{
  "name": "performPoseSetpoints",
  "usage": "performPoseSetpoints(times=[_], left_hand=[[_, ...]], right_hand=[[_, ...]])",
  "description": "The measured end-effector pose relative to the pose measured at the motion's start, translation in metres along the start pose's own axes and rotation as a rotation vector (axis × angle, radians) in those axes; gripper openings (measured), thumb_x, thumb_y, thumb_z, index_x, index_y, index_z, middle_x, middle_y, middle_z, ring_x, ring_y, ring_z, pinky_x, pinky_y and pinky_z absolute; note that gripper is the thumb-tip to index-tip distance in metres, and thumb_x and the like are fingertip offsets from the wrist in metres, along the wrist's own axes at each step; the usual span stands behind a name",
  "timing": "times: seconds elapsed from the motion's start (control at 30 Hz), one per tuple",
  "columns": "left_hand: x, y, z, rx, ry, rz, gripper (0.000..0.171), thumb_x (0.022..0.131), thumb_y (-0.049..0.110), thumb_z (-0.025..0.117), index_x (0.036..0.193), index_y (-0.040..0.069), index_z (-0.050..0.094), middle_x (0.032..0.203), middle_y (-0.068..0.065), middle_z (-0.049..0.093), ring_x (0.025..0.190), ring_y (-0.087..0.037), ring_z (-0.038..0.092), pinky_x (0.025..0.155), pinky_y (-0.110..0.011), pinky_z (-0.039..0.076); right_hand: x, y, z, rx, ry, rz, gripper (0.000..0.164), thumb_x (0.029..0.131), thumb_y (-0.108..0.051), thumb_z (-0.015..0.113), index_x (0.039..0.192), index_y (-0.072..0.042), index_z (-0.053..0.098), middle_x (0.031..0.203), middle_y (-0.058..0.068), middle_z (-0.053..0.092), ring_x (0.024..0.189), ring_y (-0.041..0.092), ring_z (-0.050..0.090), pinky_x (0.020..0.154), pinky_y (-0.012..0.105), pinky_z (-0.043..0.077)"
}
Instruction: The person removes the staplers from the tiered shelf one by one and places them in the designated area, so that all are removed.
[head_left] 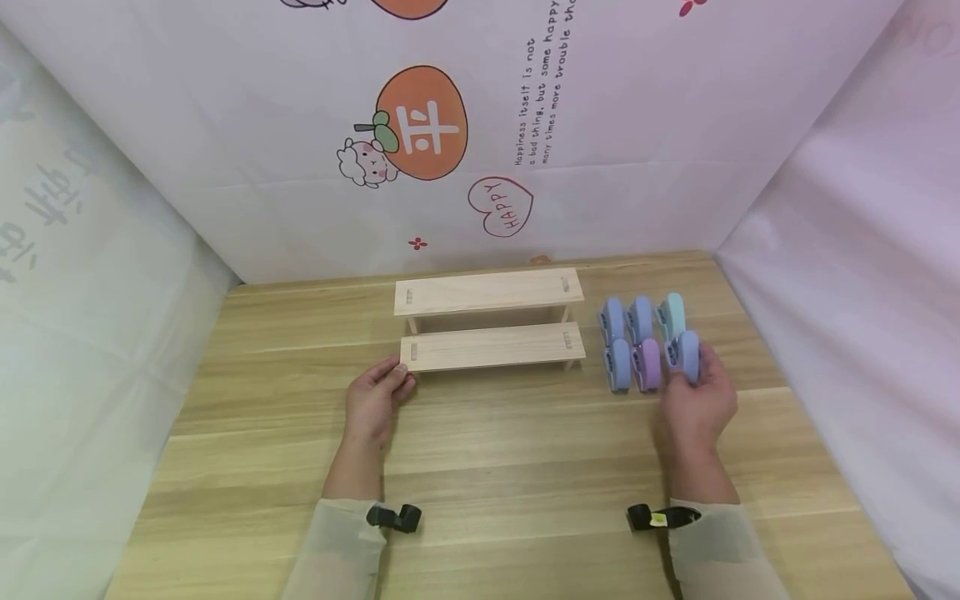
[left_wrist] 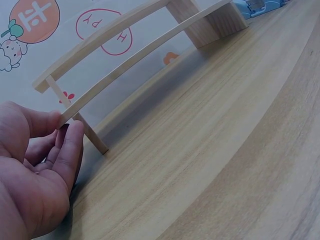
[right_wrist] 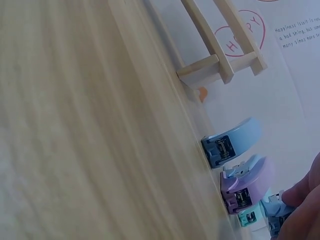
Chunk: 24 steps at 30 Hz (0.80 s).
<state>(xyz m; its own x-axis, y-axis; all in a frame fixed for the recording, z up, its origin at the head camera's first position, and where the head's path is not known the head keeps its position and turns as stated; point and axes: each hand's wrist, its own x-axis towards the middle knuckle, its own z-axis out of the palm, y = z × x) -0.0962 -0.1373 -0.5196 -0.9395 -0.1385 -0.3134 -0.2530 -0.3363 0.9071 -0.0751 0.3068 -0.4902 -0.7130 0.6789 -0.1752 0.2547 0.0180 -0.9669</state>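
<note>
A two-step wooden rack (head_left: 491, 348) stands at the back middle of the table. My left hand (head_left: 378, 398) pinches the left end of its lower front board, thumb on the edge and fingers below, as the left wrist view (left_wrist: 45, 165) shows. To the right stand several small pastel staplers in two rows. My right hand (head_left: 699, 402) grips the blue stapler (head_left: 686, 357) at the front right of the group, thumb on its near side. Around it are a purple stapler (head_left: 647, 365), a mint stapler (head_left: 672, 315) and blue staplers (right_wrist: 232, 144).
The wood-grain table (head_left: 517, 467) reaches back to a white printed cloth (head_left: 300, 192) behind the rack. White cloth also hangs along the left and right sides. Each wrist bears a black strap with a small camera (head_left: 408, 518).
</note>
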Motion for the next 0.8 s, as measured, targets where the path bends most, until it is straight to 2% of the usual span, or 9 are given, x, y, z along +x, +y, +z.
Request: performPoseSetpoints(times=[0.17,0.27,0.4,0.8], left_hand=[[0.001,-0.001,0.0,0.005,-0.007,-0.003,0.04,0.101,0.005,0.067,0.139,-0.005,0.058,0.133,-0.022,0.058,0.123,-0.036,0.062,0.102,-0.028,0.058],[0.001,-0.001,0.001,0.018,-0.001,-0.003,0.041,0.102,0.006,0.067,0.14,-0.005,0.057,0.133,-0.022,0.058,0.122,-0.034,0.063,0.101,-0.028,0.058],[0.0,0.0,0.001,0.011,0.01,-0.005,0.04,0.101,0.004,0.067,0.139,-0.005,0.058,0.132,-0.022,0.059,0.121,-0.034,0.064,0.101,-0.028,0.059],[0.002,0.0,0.0,-0.014,0.013,-0.01,0.039,0.1,0.003,0.067,0.137,-0.005,0.059,0.129,-0.021,0.059,0.118,-0.033,0.066,0.101,-0.029,0.059]], right_hand=[[0.004,0.003,-0.002,-0.025,-0.01,0.031,0.063,0.101,0.004,0.055,0.156,-0.023,0.044,0.163,0.002,0.039,0.15,0.011,0.034,0.123,0.022,0.029],[0.007,0.005,-0.002,-0.041,-0.007,0.027,0.062,0.1,0.005,0.056,0.156,-0.021,0.045,0.161,0.004,0.041,0.149,0.013,0.037,0.123,0.023,0.031],[0.011,0.008,0.0,-0.01,-0.002,0.033,0.062,0.098,0.007,0.058,0.154,-0.018,0.048,0.16,0.007,0.043,0.148,0.015,0.04,0.122,0.024,0.033],[0.019,0.012,0.0,-0.04,-0.028,0.096,0.067,0.096,0.009,0.057,0.154,-0.024,0.047,0.161,0.002,0.042,0.148,0.013,0.039,0.124,0.026,0.032]])
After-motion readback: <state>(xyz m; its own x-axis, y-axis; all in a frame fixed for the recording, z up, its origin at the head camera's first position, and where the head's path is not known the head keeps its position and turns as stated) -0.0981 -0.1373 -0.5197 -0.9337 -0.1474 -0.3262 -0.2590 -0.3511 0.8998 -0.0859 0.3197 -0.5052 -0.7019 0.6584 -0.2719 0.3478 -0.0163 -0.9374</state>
